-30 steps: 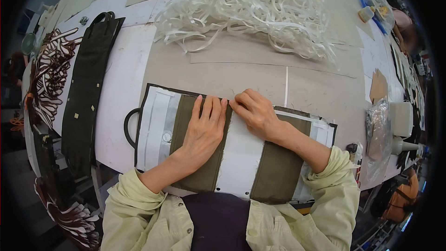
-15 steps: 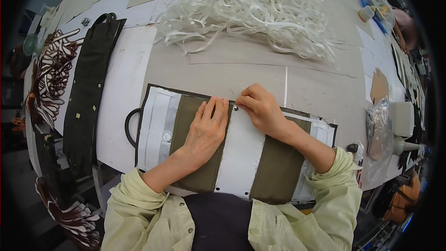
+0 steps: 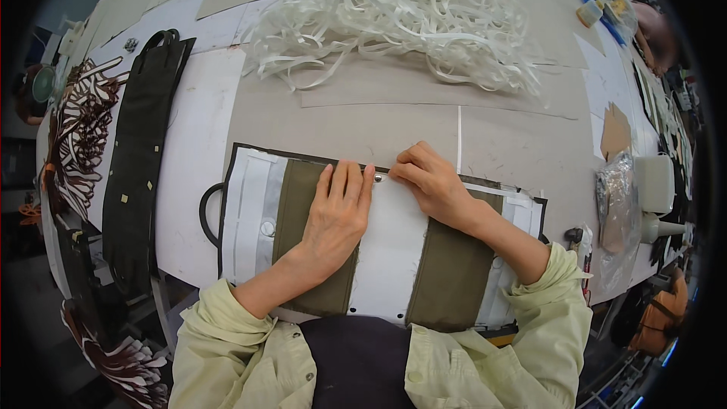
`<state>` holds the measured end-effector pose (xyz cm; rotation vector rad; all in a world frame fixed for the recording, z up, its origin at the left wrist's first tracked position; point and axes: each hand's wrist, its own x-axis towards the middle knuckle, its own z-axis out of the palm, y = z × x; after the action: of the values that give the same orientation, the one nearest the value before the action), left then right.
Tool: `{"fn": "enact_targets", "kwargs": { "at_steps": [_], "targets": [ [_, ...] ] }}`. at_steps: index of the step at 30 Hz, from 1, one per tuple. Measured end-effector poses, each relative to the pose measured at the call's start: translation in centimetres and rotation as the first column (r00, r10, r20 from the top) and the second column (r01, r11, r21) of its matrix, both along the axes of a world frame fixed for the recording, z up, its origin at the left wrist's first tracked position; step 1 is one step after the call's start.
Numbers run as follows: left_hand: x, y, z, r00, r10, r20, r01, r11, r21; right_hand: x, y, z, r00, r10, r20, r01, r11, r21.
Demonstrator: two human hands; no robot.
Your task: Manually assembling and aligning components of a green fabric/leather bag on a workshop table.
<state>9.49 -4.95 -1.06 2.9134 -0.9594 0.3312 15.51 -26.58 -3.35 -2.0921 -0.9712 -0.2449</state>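
A flat, unfolded bag panel (image 3: 392,242) lies before me, with white backing, two olive fabric pieces and a dark border. My left hand (image 3: 340,208) rests flat on the left olive piece (image 3: 291,250), fingers stretched toward the far edge. Beside its fingertips a round metal snap (image 3: 378,178) sits near that edge. Just right of the snap, my right hand (image 3: 432,188) has bent fingers pinched on the panel's far border; the fingertips are partly hidden. A dark loop handle (image 3: 206,214) sticks out at the panel's left side.
Beyond the panel lies a tangled heap of white ribbon (image 3: 394,23). A long dark strap-handled piece (image 3: 140,159) and brown-and-white cords (image 3: 82,136) lie at left. Toward the right are a clear plastic bag (image 3: 613,204), a white bottle (image 3: 656,184) and brown card (image 3: 616,131).
My right fingertips have slid a little to the right along the far border, away from the snap. The left hand stays flat on the panel. The whole view has shifted slightly.
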Motion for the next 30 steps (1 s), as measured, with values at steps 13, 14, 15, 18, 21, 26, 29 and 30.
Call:
{"fn": "enact_targets", "kwargs": {
  "at_steps": [13,14,15,18,21,26,29,30],
  "targets": [
    [-0.1,-0.7,-0.5,0.998,-0.051,-0.036,0.05,0.998,-0.027,-0.3,-1.1,0.0,0.998,-0.005,-0.06,0.006,1.0,0.017],
    [-0.1,-0.7,-0.7,0.997,-0.065,-0.031,0.065,0.998,0.0,-0.3,-1.2,0.0,0.998,0.004,-0.062,-0.003,1.0,0.01],
    [-0.1,-0.9,-0.5,0.997,-0.071,-0.032,0.071,0.997,-0.002,-0.4,-1.4,-0.1,0.998,-0.003,-0.063,0.003,1.0,0.008],
    [0.0,-1.7,0.2,0.996,-0.075,-0.056,0.074,0.997,-0.01,-0.8,-1.6,-0.3,0.984,-0.002,0.176,0.023,0.993,-0.116],
    [0.0,-2.1,0.6,0.996,-0.049,-0.075,0.049,0.999,0.005,-0.7,-2.4,-0.1,0.999,-0.021,0.049,0.023,0.999,-0.039],
    [0.0,-2.8,0.4,0.994,-0.08,-0.078,0.081,0.997,0.0,-1.0,-4.5,0.2,1.0,0.006,0.016,-0.005,0.997,-0.078],
    [-0.4,-3.9,0.9,0.993,-0.059,-0.099,0.061,0.998,0.018,-1.4,-4.1,0.1,0.962,0.021,0.273,0.029,0.984,-0.178],
    [-0.4,-4.1,1.2,0.993,-0.065,-0.097,0.067,0.998,0.019,-1.5,-4.3,0.1,0.961,0.015,0.275,0.035,0.984,-0.177]
  ]
}}
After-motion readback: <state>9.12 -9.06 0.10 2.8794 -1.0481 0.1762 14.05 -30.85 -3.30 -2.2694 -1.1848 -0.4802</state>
